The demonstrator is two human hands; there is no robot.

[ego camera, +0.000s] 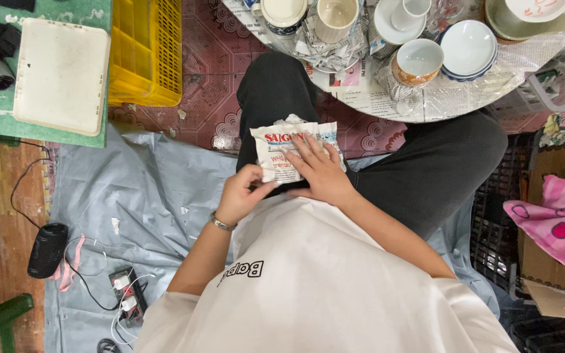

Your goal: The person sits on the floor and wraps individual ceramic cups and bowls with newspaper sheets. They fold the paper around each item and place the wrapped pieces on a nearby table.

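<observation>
A bundle wrapped in newspaper (279, 149) rests on my lap, on black trousers (426, 170). My right hand (322, 171) lies flat on top of the bundle with its fingers spread, pressing the paper down. My left hand (240, 195), with a metal bracelet at the wrist, pinches the bundle's near left corner. What the paper holds is hidden.
A round table (426, 101) covered in newspaper stands ahead, bearing cups (336, 18), an orange-rimmed bowl (417, 61) and stacked white bowls (467, 47). To the left are a yellow crate (146, 52), a white tray (61, 75), a black speaker (47, 250) and a power strip (125, 295). A pink cloth (557, 225) lies on a cardboard box at right.
</observation>
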